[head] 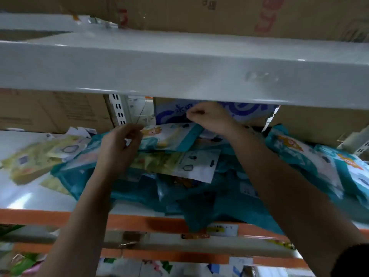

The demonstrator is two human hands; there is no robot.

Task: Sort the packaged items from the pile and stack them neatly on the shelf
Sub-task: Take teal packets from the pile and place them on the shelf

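A loose pile of teal packets (209, 196) lies on the white shelf (24, 188), some hanging over its orange front edge. On top of the pile sits a teal-and-white packet (171, 136) with a cartoon figure. My left hand (119, 150) grips its left end between thumb and fingers. My right hand (209, 116) is curled over its far right corner, with the fingers closed; blur hides the exact contact. Below that packet lies a yellow-green and white packet (179, 164). Pale yellow packets (40, 158) lie to the left.
The upper shelf board (179, 68) hangs low over my hands. A blue-and-white box (239, 110) stands right behind them, with cardboard cartons (50, 110) on both sides. More teal packets (319, 162) are heaped at the right. A slotted upright (117, 112) stands at the back.
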